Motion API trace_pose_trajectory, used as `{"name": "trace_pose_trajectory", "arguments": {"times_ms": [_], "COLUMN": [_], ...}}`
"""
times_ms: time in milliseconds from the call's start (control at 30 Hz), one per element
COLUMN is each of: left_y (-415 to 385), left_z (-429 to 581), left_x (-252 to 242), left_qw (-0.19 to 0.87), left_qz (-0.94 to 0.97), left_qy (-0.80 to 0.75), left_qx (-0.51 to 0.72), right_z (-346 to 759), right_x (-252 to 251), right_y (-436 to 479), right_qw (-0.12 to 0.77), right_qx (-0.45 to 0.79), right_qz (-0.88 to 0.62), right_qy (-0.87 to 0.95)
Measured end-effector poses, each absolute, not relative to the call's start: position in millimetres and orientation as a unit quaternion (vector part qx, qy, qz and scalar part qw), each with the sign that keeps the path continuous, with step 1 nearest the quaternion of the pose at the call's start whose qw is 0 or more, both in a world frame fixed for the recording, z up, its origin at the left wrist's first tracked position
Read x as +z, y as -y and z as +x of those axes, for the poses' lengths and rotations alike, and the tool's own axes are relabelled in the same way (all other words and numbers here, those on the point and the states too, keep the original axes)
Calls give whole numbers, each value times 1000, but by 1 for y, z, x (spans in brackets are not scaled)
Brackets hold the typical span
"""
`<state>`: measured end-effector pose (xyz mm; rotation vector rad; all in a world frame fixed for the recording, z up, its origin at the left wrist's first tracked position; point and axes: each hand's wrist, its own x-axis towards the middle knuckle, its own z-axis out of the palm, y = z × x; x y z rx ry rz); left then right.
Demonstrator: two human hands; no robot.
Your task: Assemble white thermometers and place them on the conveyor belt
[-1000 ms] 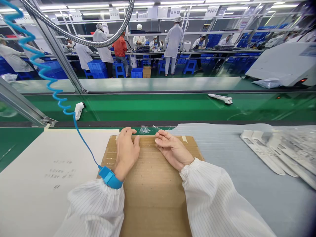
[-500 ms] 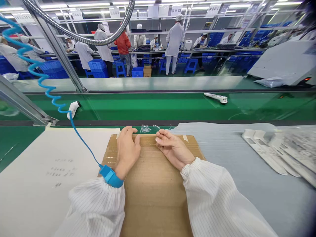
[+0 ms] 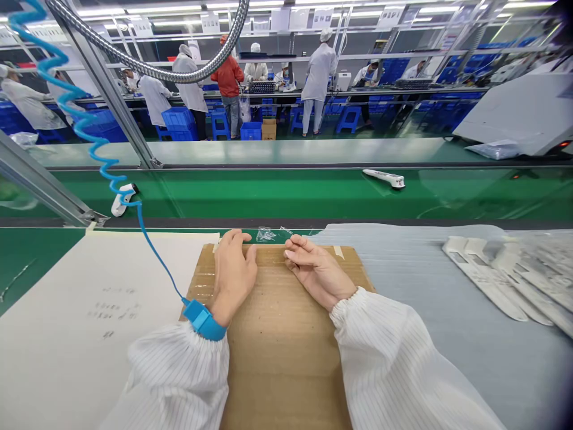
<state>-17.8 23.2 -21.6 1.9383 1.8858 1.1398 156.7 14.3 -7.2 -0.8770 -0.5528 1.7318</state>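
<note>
My left hand [image 3: 235,270] rests at the far left part of a brown cardboard sheet [image 3: 282,352], its fingers curved and its thumb held apart, with nothing visible in it. A blue wrist strap [image 3: 203,321] with a coiled blue cord [image 3: 93,136] is round that wrist. Over the far right part of the cardboard, my right hand [image 3: 319,270] has thumb and fingertips pinched together; anything between them is too small to make out. Small clear plastic bits [image 3: 265,234] lie just past the cardboard's far edge, between the hands.
Several white plastic shells [image 3: 486,272] lie on grey foam [image 3: 403,269] at right. White paper [image 3: 147,263] covers the left side. Beyond runs a green conveyor belt [image 3: 259,194] with two white handheld devices [image 3: 385,178]. A metal hose [image 3: 197,73] hangs overhead; people work at a far bench.
Both white devices have shifted left along the belt. The coiled cord has swung slightly right, and the view has shifted a little. My hands keep nearly the same pose.
</note>
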Motion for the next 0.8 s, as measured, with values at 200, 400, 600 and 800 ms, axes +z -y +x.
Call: {"name": "trace_pose_trajectory", "arguments": {"times_ms": [200,400,600,800], "left_y": [-22,-23,-24,-21], "left_z": [-18,-18,-20,-19], "left_x": [-21,-21,-19,-14], "left_qw": [97,101,97,84], "left_qz": [650,655,655,645], "left_qy": [-637,-622,-610,-610], "left_qx": [401,417,435,452], "right_z": [157,157,158,157], "right_x": [-12,-16,-11,-11], "right_y": [-17,-17,-15,-16], "right_qw": [543,546,537,538], "right_qx": [723,722,726,726], "right_qz": [-365,-359,-363,-364], "right_qy": [224,227,229,226]}}
